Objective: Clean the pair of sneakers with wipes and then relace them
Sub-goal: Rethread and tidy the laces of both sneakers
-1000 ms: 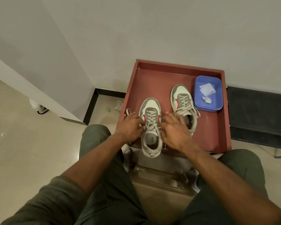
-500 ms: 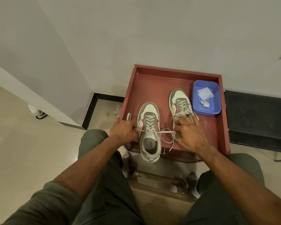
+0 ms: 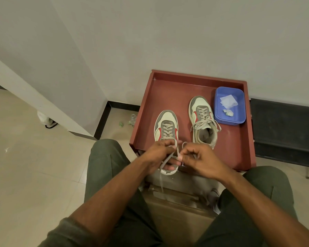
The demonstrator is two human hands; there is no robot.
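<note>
Hands [image 3: 177, 155] met (lace [image 3: 165, 162] crossed)

A shallow red-brown tray [image 3: 146, 111] carries everything: two sneakers side by side — the left sneaker [image 3: 166, 124] near its front edge, the right sneaker [image 3: 202, 120] farther back — and a blue tub [image 3: 229, 120] (in the far right corner).

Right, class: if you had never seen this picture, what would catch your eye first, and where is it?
First, the two hands meeting at the centre: the left hand and right hand both pinch the lace of the near sneaker. Next, the red tray against the wall, holding that shoe and the second sneaker. Last, the blue tub in the tray's far right corner.
</note>
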